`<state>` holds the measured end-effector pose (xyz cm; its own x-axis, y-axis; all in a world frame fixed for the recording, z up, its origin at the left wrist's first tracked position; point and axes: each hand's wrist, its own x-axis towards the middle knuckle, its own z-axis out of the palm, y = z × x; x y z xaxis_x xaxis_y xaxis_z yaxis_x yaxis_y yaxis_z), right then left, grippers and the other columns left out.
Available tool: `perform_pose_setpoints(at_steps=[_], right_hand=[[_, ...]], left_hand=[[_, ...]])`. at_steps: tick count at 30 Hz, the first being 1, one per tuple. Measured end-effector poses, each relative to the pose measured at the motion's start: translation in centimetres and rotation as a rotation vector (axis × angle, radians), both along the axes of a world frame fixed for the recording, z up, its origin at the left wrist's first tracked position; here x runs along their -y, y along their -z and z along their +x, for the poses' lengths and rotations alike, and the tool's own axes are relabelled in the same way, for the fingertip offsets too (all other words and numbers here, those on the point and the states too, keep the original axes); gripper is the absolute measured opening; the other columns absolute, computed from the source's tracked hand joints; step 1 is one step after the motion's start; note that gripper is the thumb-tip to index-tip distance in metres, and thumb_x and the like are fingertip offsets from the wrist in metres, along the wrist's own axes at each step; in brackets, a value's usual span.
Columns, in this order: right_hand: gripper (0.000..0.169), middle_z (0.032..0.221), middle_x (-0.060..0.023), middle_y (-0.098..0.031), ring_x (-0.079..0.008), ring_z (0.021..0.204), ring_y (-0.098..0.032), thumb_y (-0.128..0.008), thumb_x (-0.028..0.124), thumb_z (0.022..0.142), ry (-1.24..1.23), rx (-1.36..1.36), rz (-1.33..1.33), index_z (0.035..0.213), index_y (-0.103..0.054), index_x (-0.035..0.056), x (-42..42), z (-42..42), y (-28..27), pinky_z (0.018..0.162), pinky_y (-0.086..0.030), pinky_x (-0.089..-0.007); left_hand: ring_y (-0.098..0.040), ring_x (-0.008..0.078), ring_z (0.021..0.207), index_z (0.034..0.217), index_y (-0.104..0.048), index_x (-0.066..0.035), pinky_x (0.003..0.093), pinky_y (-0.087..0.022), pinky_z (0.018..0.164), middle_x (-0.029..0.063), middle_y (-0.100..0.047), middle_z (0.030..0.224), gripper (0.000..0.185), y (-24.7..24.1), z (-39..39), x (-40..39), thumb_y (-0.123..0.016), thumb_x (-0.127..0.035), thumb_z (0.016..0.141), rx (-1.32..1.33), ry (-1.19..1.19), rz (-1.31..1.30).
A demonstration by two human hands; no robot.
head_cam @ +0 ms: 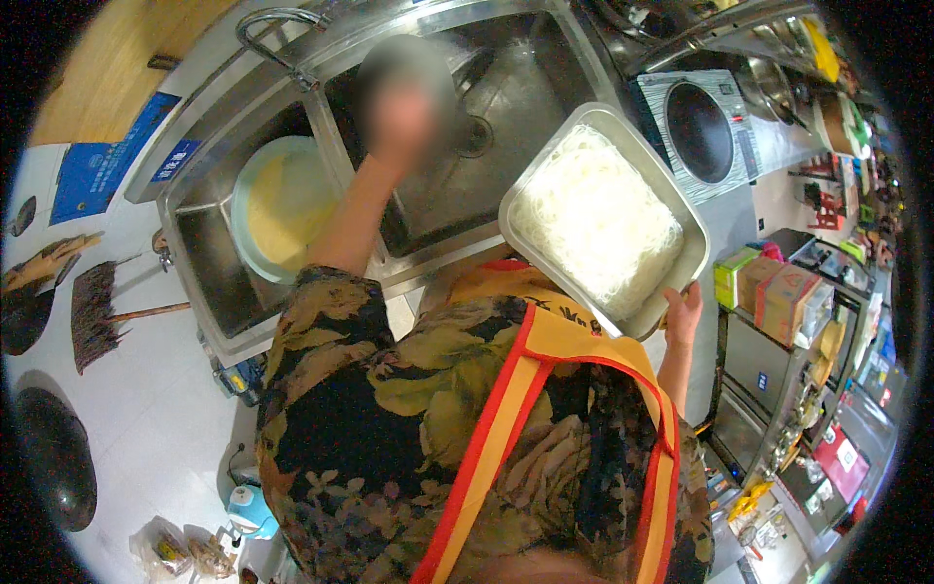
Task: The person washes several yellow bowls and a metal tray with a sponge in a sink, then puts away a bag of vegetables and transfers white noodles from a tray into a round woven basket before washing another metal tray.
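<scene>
A rectangular metal pan (514, 219) of thin white noodles (598, 212) is tilted over the right front edge of the sink. My right hand (682, 314) grips the pan's near right rim. Over the large sink basin (525, 95) reaches my left arm, and my left hand (408, 120) is blurred, so its fingers and anything in them cannot be made out. Left of that arm, in the smaller basin, stands a pale round bowl (244, 212) of yellow liquid (273, 219).
A curved faucet (281, 14) rises behind the basins. An induction cooktop (699, 131) lies to the right. A broom (98, 317) and a black wok (55, 456) are at the left. Boxes (788, 299) top a metal rack at the right.
</scene>
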<state>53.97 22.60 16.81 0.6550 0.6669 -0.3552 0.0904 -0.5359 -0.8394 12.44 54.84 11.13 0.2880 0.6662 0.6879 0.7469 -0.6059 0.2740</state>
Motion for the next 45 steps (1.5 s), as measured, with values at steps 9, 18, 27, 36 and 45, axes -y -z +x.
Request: perform_pose_setpoints(at_steps=[9, 18, 27, 36, 45], right_hand=[[0.029, 0.089, -0.0084, -0.058, -0.0169, 0.079, -0.054, -0.065, 0.006, 0.071, -0.010, 0.007, -0.030, 0.096, -0.052, -0.0008, 0.5, 1.2, 1.2, 0.069, -0.045, -0.0305], [0.029, 0.091, -0.0083, -0.058, -0.0172, 0.080, -0.054, -0.066, 0.008, 0.072, -0.011, -0.001, -0.036, 0.096, -0.052, -0.0003, 0.1, 0.5, 1.3, 0.070, -0.045, -0.0302], [0.032, 0.088, -0.0090, -0.056, -0.0172, 0.080, -0.053, -0.066, 0.010, 0.072, 0.000, 0.078, -0.113, 0.097, -0.051, -0.0007, 1.4, 1.5, 0.6, 0.071, -0.045, -0.0310], [0.046, 0.106, -0.0104, -0.058, -0.0212, 0.088, -0.054, -0.066, 0.014, 0.077, -0.147, -0.150, -0.046, 0.116, -0.049, -0.0009, -2.6, -1.5, 1.1, 0.072, -0.046, -0.0345], [0.058, 0.106, -0.0114, -0.058, -0.0231, 0.089, -0.058, -0.062, -0.001, 0.065, -0.110, -0.155, 0.114, 0.121, -0.045, 0.0000, 2.1, 4.4, 3.6, 0.070, -0.049, -0.0303]], left_hand=[[-0.053, 0.0324, 0.065, 0.077, -0.054, -0.007, 0.0408, -0.046, 0.056, 0.0111, -0.049, 0.074, 0.011, -7.3, -2.2, -0.8, -0.055, -0.003, 0.067, -0.019, 0.251, 0.138], [-0.052, 0.0327, 0.063, 0.074, -0.052, -0.006, 0.0397, -0.044, 0.055, 0.0118, -0.047, 0.072, 0.009, -5.3, -1.2, -1.3, -0.057, -0.004, 0.066, 0.099, 0.107, 0.117], [-0.050, 0.0192, 0.059, 0.075, -0.055, -0.005, 0.0352, -0.043, 0.057, 0.0062, -0.055, 0.068, 0.013, 19.9, -0.9, -1.4, -0.065, -0.013, 0.072, 0.723, -0.415, -0.590], [-0.056, 0.0207, 0.076, 0.108, -0.050, -0.008, 0.0379, -0.046, 0.066, 0.0111, -0.058, 0.085, 0.035, 28.7, -15.2, -1.9, -0.063, -0.022, 0.079, 0.400, -0.512, -0.771], [-0.058, 0.0104, 0.079, 0.102, -0.064, -0.002, 0.0263, -0.047, 0.075, 0.0029, -0.065, 0.089, 0.025, -6.9, -9.8, -3.7, -0.058, -0.021, 0.087, 1.009, 0.026, -0.622]])
